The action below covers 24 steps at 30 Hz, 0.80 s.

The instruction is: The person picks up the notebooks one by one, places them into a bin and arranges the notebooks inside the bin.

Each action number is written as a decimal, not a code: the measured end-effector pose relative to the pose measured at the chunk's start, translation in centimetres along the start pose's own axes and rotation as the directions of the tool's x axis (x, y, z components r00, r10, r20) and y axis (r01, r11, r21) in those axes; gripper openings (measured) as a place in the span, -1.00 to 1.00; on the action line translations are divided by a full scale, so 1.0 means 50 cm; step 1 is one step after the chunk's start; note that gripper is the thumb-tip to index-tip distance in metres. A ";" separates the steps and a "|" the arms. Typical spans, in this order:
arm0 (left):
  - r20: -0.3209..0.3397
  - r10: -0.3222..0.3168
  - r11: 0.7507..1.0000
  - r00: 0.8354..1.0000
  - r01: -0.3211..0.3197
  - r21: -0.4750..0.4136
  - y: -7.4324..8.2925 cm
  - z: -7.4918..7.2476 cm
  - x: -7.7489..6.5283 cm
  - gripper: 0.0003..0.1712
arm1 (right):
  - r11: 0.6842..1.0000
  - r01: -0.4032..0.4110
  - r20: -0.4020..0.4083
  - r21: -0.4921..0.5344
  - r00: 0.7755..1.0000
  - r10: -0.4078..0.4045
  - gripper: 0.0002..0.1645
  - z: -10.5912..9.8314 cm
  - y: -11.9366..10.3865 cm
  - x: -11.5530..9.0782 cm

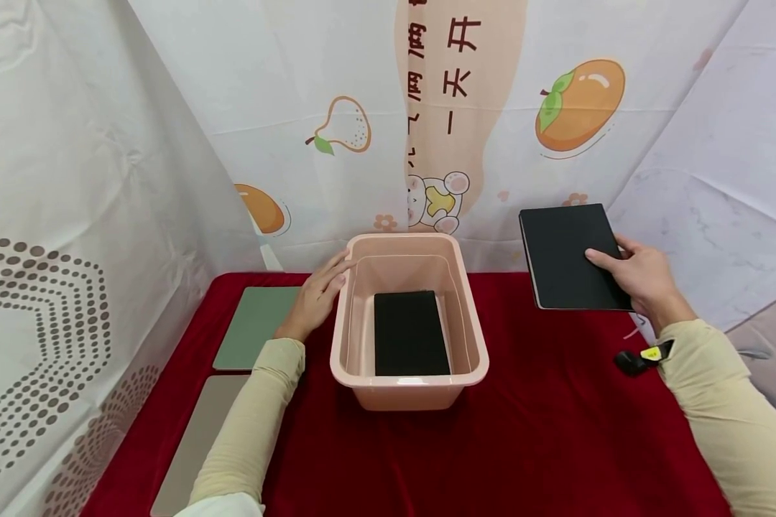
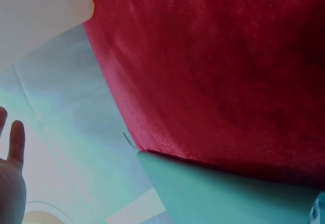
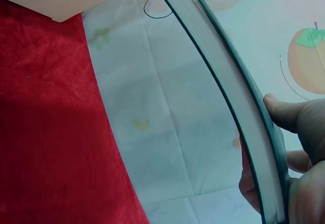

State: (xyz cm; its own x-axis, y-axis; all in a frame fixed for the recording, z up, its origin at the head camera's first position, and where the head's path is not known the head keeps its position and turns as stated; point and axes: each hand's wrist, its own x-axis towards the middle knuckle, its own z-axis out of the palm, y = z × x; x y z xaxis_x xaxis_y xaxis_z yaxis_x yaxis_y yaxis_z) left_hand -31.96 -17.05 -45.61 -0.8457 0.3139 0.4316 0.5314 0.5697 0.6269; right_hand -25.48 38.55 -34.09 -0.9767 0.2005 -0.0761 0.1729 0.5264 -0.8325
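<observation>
My right hand [image 1: 647, 276] grips a black hardcover notebook [image 1: 572, 258] by its right edge, thumb on the cover, holding it up to the right of a pink plastic basin [image 1: 472, 337]. In the right wrist view the notebook's white page edges [image 3: 223, 76] show between dark covers, with fingers behind and the thumb in front. A second black notebook [image 1: 409, 334] lies flat on the basin's floor. My left hand [image 1: 317, 298] rests at the basin's left rim with fingers extended; in the left wrist view only part of this hand [image 2: 12, 178] shows at the left edge.
A red cloth [image 1: 543, 445] covers the table. At its left lie a green flat notebook-like item [image 1: 252, 327] and a grey-beige one [image 1: 200, 431], partly under my left arm. A printed curtain [image 1: 265, 72] hangs behind the table. A black strap with a yellow label [image 1: 652, 353] is on my right wrist.
</observation>
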 end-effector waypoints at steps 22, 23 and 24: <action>-0.004 0.019 1.000 1.000 -0.019 -0.007 -0.001 -0.001 0.000 -0.52 | 1.000 0.022 0.028 0.012 0.999 -0.023 0.21 0.031 -0.070 0.004; -0.003 0.018 1.000 1.000 -0.018 -0.006 -0.001 0.000 0.000 -0.52 | 1.000 0.024 0.027 0.015 0.999 -0.024 0.21 0.034 -0.073 0.004; -0.001 0.017 1.000 1.000 -0.017 -0.006 -0.002 0.000 0.000 -0.52 | 1.000 0.026 0.028 0.018 0.999 -0.027 0.21 0.036 -0.075 0.005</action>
State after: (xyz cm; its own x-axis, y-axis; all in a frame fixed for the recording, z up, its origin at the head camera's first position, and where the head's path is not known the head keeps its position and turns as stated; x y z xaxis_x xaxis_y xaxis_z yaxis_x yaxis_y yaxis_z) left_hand -31.99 -17.10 -45.66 -0.8363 0.3227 0.4433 0.5463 0.5594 0.6234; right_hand -26.59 35.13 -31.99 -0.9841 0.1634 -0.0691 0.1450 0.5169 -0.8437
